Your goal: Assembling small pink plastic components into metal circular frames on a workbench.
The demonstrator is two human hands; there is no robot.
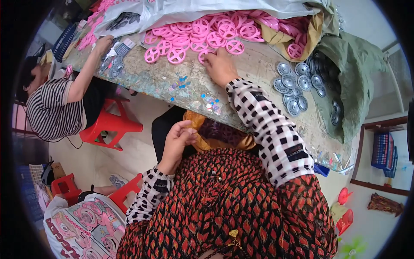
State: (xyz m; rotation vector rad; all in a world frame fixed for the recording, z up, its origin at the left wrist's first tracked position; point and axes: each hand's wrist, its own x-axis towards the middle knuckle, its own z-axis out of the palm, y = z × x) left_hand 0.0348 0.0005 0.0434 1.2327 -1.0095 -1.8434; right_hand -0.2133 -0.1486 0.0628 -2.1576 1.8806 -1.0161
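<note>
My right hand (221, 68) reaches across the worktable, its fingers closed on the edge of a pink spoked wheel (202, 58) at the front of a pink heap. More pink plastic wheels (200, 26) spill from a white sack (181, 16) behind it. Closer to me, my left hand (176, 141) is held above my lap with its fingers curled in toward the thumb; anything between them is too small to make out. Beside that hand hangs an orange-yellow bag (195, 121) with dark purple pieces (220, 133) inside, below the table edge.
Grey round discs (293, 88) lie at the right, by a green sack (355, 82) holding more. A brown-lined sack (280, 41) contains pink wheels. On the left a person in stripes (56, 105) works beside a red stool (112, 125). Another person (84, 224) is at lower left.
</note>
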